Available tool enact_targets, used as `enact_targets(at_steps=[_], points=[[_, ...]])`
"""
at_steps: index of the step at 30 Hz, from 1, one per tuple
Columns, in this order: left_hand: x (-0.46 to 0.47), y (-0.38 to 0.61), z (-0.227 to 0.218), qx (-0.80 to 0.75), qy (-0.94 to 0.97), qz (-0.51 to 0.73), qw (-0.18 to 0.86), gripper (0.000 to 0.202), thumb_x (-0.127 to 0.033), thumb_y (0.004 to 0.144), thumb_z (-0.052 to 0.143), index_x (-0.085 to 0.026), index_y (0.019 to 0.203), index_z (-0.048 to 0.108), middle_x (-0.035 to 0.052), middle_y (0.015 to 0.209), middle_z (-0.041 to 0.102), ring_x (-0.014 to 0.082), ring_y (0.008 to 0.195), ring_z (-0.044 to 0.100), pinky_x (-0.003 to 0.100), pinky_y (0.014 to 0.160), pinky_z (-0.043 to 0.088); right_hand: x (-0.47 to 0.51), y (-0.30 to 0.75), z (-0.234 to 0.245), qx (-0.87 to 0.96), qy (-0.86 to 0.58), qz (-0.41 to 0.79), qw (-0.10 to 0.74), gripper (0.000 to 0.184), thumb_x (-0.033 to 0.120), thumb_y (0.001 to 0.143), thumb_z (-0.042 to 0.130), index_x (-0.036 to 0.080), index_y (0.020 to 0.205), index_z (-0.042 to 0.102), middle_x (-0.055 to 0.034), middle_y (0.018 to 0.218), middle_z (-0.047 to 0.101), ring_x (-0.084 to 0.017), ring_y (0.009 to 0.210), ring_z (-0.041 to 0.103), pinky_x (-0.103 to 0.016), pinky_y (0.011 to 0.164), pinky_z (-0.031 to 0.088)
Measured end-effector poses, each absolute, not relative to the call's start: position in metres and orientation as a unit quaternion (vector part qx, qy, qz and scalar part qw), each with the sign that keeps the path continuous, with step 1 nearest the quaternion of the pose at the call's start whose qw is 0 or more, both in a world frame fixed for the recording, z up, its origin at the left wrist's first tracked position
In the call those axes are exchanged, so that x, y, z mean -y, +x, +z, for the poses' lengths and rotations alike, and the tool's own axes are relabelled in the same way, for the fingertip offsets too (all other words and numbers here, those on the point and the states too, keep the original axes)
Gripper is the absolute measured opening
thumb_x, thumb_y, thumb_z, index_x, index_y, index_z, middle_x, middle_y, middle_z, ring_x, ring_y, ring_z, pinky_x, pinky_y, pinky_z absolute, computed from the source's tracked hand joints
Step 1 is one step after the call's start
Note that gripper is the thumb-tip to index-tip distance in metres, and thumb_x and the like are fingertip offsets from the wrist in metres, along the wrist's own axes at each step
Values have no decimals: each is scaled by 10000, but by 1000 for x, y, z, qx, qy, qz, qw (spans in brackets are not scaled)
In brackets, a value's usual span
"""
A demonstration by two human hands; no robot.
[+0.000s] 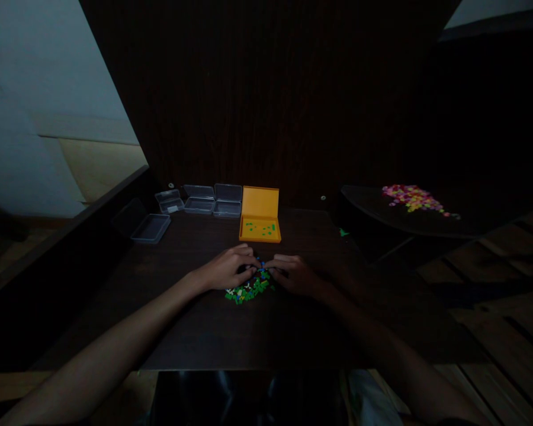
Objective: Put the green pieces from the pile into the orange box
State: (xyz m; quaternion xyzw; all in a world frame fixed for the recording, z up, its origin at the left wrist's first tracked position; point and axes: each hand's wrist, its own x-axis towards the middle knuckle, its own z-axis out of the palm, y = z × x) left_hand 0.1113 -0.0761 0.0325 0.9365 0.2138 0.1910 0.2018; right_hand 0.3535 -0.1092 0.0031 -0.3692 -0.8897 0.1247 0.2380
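My left hand (231, 267) reaches in over the left side of a small pile of plastic pieces (247, 291), mostly green with some white, yellow and blue. Its fingers are curled, with thumb and index close together; whatever lies between them is too small to make out. From the right comes my right hand (294, 274), its index finger stretched out and the thumb apart below it. Both sets of fingertips nearly meet at a few blue pieces (263, 268) at the pile's far edge. Just beyond stands an open yellow box (260, 239) with several green pieces inside.
Open clear plastic boxes (227, 208) line the back left, and another clear box (156, 228) lies nearer. A dark shelf (364, 213) at right bears a heap of pink, yellow and purple pieces (413, 198). A green scrap (343, 232) lies at the table's right side.
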Motion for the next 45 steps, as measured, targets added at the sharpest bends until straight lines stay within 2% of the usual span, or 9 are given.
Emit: enact_targets(at_steps=[12, 17, 23, 33, 40, 45], points=[[75, 111, 27, -214, 941, 182, 188, 223, -198, 943, 510, -185, 1038, 711, 40, 827, 575, 178, 844, 543, 284, 792, 437, 109, 352, 0, 882, -386, 117, 245, 291, 268, 984, 445, 217, 1158, 672, -52, 973, 731, -170, 863, 676, -275, 774, 490], [74, 112, 27, -212, 941, 182, 189, 213, -193, 937, 520, -186, 1012, 718, 36, 813, 570, 177, 836, 543, 277, 777, 438, 109, 352, 1, 885, -389, 110, 232, 272, 280, 975, 470, 221, 1095, 707, -45, 891, 723, -169, 815, 669, -264, 730, 486], [73, 111, 26, -219, 939, 183, 193, 197, -189, 926, 527, -173, 962, 719, 39, 808, 580, 175, 830, 548, 271, 757, 437, 108, 353, -4, 879, -398, 108, 242, 256, 298, 966, 501, 214, 1083, 713, -51, 897, 727, -173, 809, 671, -269, 731, 484], [73, 110, 27, -222, 936, 190, 196, 224, -156, 915, 500, -180, 1008, 703, 41, 841, 606, 172, 853, 562, 272, 786, 448, 107, 352, -3, 873, -400, 119, 252, 216, 328, 950, 569, 203, 1047, 717, -27, 764, 685, -150, 680, 624, -252, 656, 442], [71, 108, 29, -224, 929, 200, 214, 226, -116, 887, 483, -164, 952, 693, 54, 881, 641, 178, 876, 578, 285, 815, 461, 106, 350, -1, 861, -407, 144, 270, 242, 296, 983, 494, 203, 980, 717, -49, 908, 742, -168, 828, 692, -273, 777, 500], [70, 107, 27, -218, 931, 198, 217, 175, -130, 857, 541, -167, 916, 701, 44, 842, 629, 172, 833, 568, 277, 786, 454, 105, 350, -6, 855, -430, 127, 261, 236, 287, 976, 504, 216, 1016, 725, -51, 935, 757, -180, 847, 708, -288, 791, 524]])
